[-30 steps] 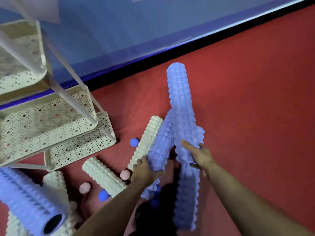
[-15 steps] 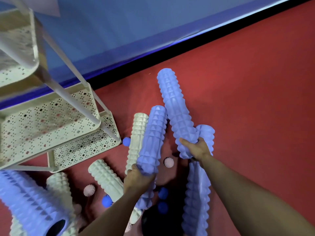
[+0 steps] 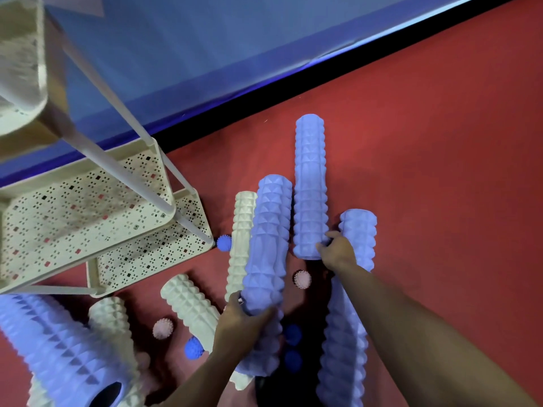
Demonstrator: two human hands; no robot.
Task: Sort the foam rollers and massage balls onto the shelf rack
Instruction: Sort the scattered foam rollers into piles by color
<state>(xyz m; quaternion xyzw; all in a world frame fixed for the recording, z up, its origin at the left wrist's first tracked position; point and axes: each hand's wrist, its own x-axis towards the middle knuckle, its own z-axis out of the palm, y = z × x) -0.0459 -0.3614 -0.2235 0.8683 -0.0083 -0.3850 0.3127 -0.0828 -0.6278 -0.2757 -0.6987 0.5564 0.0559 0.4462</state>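
Already my left hand [image 3: 241,321] was clamped around the lower part of one purple roller [image 3: 266,259], its far end tipped up over a cream roller [image 3: 241,239] on the red floor [image 3: 440,171]. My right hand [image 3: 338,254] was closed on the near end of a second purple roller [image 3: 310,186], which pointed away from me toward the wall. A third purple one [image 3: 357,254] lay just beside that wrist. The shelf rack [image 3: 88,207] stood to my left, its perforated tiers bare as far as I could see (the top tier was blurred). Pink balls [image 3: 302,279] and blue balls [image 3: 194,348] were scattered around more rollers near my feet. Judging from this, carrying two long rollers at once was the risk: each was held near one end, so the free ends could swing, knock the rack's thin posts, or slip from my grip. A ball underfoot could also roll.
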